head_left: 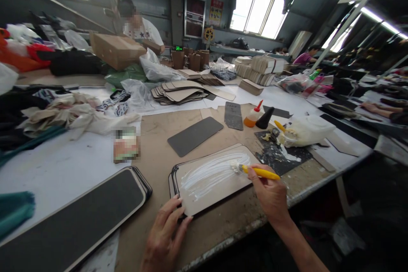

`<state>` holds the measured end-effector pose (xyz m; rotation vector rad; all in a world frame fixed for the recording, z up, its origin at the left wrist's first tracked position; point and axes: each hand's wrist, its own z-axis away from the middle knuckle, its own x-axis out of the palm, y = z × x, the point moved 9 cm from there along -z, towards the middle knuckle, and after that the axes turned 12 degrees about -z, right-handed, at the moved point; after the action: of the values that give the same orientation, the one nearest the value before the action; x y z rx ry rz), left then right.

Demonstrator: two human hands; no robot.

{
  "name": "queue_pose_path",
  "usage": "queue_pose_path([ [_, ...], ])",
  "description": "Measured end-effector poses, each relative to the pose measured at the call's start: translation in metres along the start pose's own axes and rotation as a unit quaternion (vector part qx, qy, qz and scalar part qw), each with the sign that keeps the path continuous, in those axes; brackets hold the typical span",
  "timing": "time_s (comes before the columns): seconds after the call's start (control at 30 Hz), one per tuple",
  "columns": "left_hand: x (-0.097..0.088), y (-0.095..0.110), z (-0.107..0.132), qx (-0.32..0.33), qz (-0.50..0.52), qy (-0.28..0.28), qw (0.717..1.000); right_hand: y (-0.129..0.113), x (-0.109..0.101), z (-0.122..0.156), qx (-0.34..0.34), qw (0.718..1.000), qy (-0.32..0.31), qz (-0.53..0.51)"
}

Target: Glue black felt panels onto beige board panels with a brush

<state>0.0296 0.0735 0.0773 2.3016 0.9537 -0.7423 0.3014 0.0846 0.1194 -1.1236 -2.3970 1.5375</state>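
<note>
My right hand (269, 193) grips the yellow handle of a glue brush (259, 172), its bristles loaded with white paste. The bristles rest on the top board (216, 197) of a small stack of beige boards with dark edges. White streaks of paste run across the middle of that board. My left hand (165, 233) has its fingers stretched out, with the tips against the stack's near left corner. Beyond the stack lies a dark grey rounded panel (195, 136) on the brown work sheet (153, 144).
To the right, a white plastic paste container (310, 131) lies on a smeared black sheet (291, 163). A red-tipped glue bottle (253, 115) stands behind. Long dark panels (79, 216) are stacked at left. Cut boards (178, 92) pile up farther back, where another person (145, 29) is.
</note>
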Motion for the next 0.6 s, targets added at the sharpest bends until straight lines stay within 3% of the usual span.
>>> queue_pose_path([
  [0.07, 0.003, -0.001, 0.003, 0.007, -0.004, -0.014, 1.000, -0.002, -0.005, 0.009, 0.024, 1.000, -0.004, -0.014],
  [0.2, 0.008, -0.003, 0.006, 0.022, -0.013, -0.027, 0.999, -0.029, 0.034, 0.040, 0.028, 0.986, -0.119, -0.115],
  [0.27, 0.008, -0.004, 0.006, 0.026, -0.017, -0.030, 0.999, -0.026, 0.040, 0.042, 0.036, 0.981, -0.136, -0.131],
  [0.33, 0.008, -0.004, 0.006, 0.026, -0.017, -0.031, 0.999, -0.003, 0.019, 0.031, 0.063, 0.987, -0.091, -0.115],
  [0.47, 0.008, -0.005, 0.005, 0.023, -0.014, -0.033, 0.999, 0.047, -0.052, -0.001, 0.102, 0.994, 0.030, -0.033],
  [0.6, 0.010, -0.004, 0.005, 0.038, -0.023, -0.035, 0.998, 0.050, -0.086, -0.018, 0.080, 0.994, 0.063, 0.026],
])
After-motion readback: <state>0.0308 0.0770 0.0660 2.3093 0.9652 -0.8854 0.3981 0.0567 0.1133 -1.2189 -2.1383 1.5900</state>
